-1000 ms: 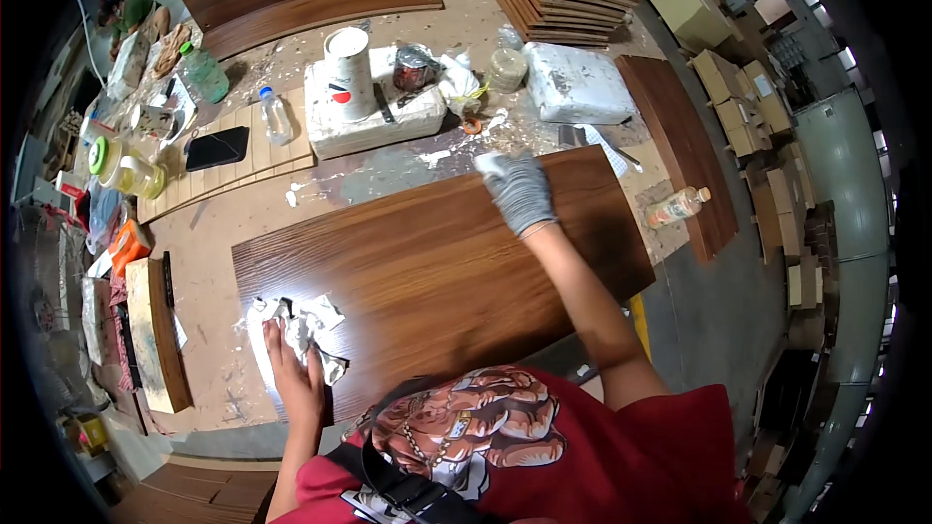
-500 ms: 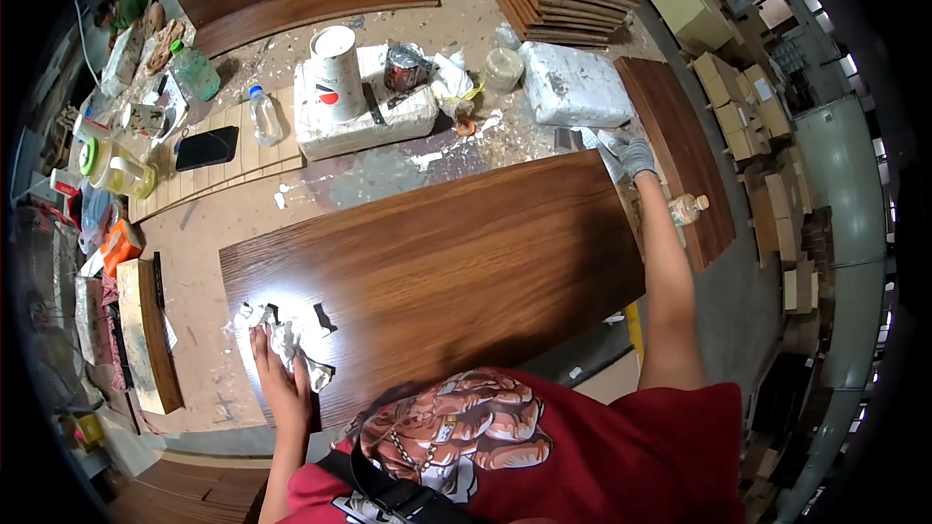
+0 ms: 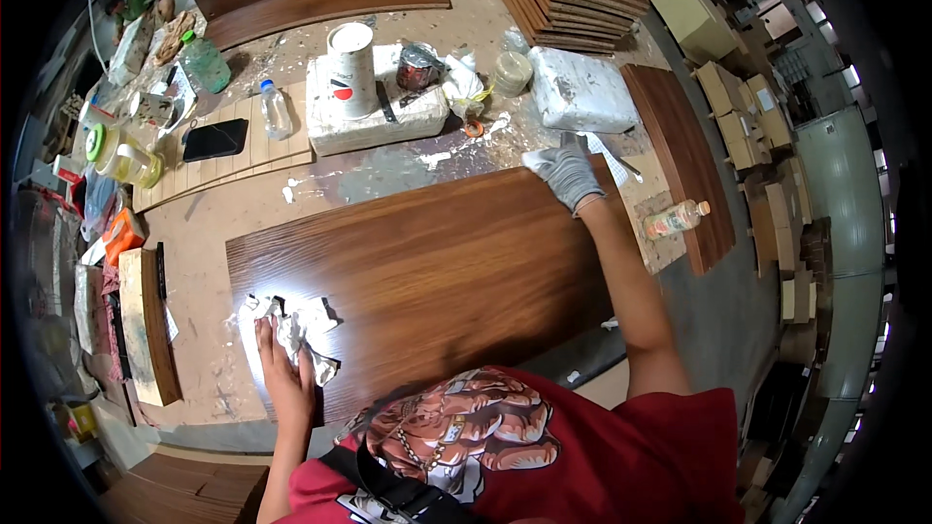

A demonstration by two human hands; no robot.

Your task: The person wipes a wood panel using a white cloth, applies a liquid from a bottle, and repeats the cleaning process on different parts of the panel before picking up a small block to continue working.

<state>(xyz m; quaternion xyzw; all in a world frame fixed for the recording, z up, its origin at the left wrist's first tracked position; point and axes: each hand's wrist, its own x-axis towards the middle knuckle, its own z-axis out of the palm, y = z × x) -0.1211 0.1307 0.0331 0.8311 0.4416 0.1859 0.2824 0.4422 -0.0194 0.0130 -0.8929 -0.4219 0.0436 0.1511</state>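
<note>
Bringing grey-gloved right fingers (image 3: 561,169), closed on a white wad (image 3: 533,161), back over the rectangular brown wood-grain panel (image 3: 437,257) beneath, apparently resuming edge work; resting bare left fingers (image 3: 265,338), thumb apart, on crumpled white cloth (image 3: 288,330).

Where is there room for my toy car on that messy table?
The tabletop has a mostly bare patch between the pale wooden block and the brown wood-grain board. The board's middle is bare too, between the left hand and gloved right hand. It's crowded at far left, around the green-lidded jug and smartphone, and beyond the board, around the white tub.
</note>
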